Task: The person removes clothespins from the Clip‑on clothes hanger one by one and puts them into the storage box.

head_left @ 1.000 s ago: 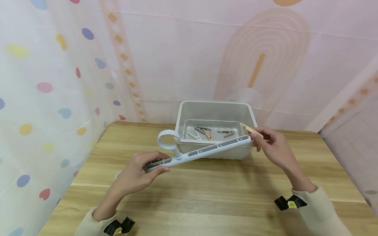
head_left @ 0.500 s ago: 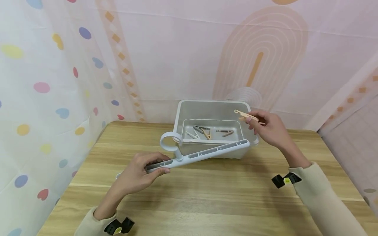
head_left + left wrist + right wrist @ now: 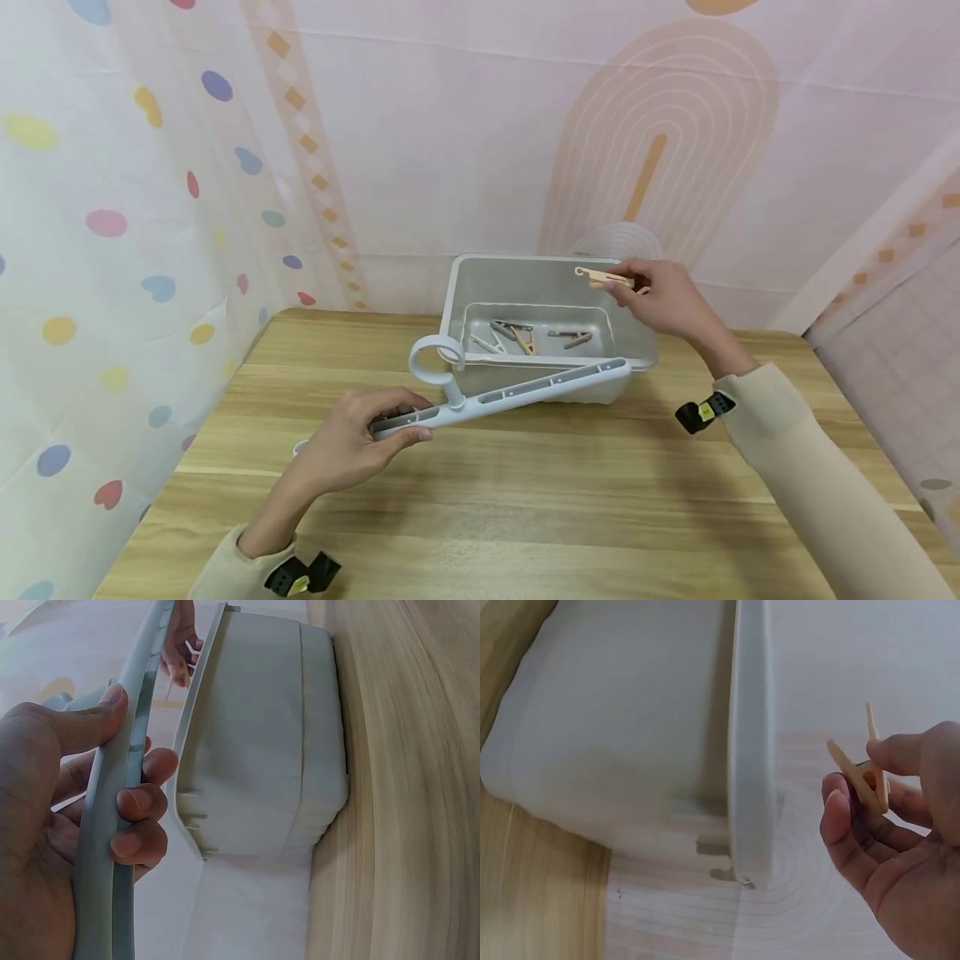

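Note:
My left hand grips one end of a pale blue plastic hanger, a slotted bar with a ring on top. The bar slants up to the right, its far end before the box's front. In the left wrist view, the thumb lies on one side of the hanger and the fingers curl round the other. My right hand pinches a peach clothespin above the right side of the grey box. Its legs spread apart in the right wrist view, where thumb and fingers hold the clothespin.
Several clothespins lie on the box floor: a white one, a peach one, and grey and brownish ones. The box stands at the back of the wooden table, by a patterned curtain. Behind my left wrist peeks a small pale edge.
My right hand has lifted the clothespin away from the hanger's far end, then moved left and back over the box. The left hand and hanger have barely shifted.

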A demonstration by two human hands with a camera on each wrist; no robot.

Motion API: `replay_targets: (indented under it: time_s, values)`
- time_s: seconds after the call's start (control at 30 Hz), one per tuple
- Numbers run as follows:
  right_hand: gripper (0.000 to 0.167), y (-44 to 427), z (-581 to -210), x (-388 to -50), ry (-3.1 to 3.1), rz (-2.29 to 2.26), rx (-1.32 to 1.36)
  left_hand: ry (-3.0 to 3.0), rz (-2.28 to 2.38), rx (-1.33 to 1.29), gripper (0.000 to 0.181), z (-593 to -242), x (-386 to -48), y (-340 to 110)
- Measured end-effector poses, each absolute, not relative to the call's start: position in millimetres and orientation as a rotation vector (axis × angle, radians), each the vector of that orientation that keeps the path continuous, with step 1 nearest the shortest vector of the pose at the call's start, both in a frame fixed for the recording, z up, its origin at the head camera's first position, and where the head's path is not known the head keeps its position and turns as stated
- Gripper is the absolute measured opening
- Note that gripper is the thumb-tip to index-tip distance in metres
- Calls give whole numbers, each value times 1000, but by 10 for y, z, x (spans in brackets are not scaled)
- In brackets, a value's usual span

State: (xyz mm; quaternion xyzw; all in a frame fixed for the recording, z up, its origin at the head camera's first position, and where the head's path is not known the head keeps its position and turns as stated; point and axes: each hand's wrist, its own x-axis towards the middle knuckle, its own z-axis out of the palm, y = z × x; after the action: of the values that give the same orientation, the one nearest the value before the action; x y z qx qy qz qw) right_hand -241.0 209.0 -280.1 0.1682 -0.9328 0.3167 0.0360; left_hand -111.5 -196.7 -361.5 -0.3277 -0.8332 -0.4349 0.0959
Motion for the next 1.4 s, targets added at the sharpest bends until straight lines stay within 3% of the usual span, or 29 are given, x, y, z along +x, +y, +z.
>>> replay_targets:
  time_s: [0.3,0.8,1.2,1.4]
  values:
    - [48,2082,-2875,-2495,-2917,1153,512,-2486,-1280,-978,21,-3648,-1123,-1935]
    - [37,1963,-2861,-1892,-2818,1033,888,-2535,-1229,-995,19,-3733,-1150,-1840]
    - [39,1957,-3084,-1355,-2720,922,1136,-2556,-1320,-1092,15,-3797,-1201,-1620]
    - [32,1966,-3270,-1202,-2733,817,1205,-2571,-1338,-1157,15,-3820,-1206,-1534]
